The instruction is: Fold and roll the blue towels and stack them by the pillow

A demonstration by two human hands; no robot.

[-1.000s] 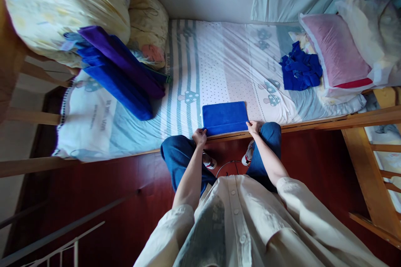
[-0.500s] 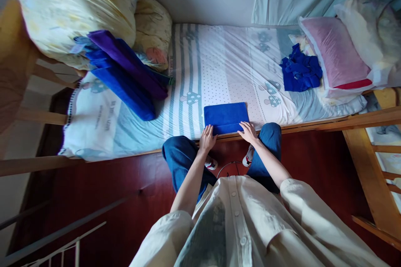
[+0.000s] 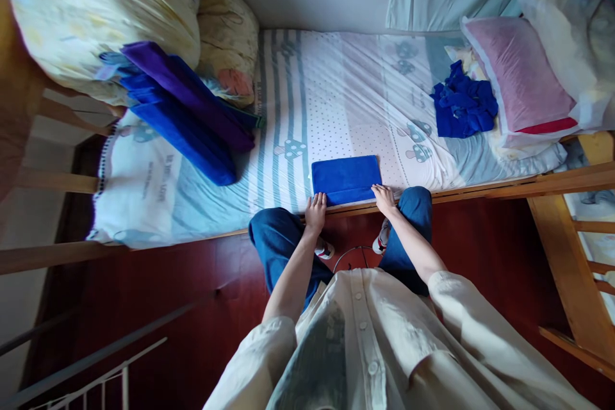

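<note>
On the bed's near edge lies a flat, folded blue cloth (image 3: 346, 174), a crease running along its lower part. The fingers of my left hand (image 3: 316, 213) rest on its near left corner, stretched out and slightly apart. At the opposite near corner, my right hand (image 3: 384, 198) touches the cloth's edge with extended fingertips; its thumb is hard to make out. A crumpled blue cloth (image 3: 464, 102) sits on the sheet to the right. To the left, long folded blue cloths (image 3: 185, 134) lie stacked beside a folded purple cloth (image 3: 189, 96).
A mushroom-print sheet (image 3: 331, 90) covers the bed. Large yellowish bedding bundles (image 3: 110, 6) stand at the left end, a pink pillow (image 3: 521, 73) at the right. A wooden rail (image 3: 538, 184) edges the bed above the red floor (image 3: 202, 295).
My hands have shifted slightly outward, left hand to the left and right hand to the right, toward the cloth's near corners. The folded cloth stays in place; the view has tilted a little.
</note>
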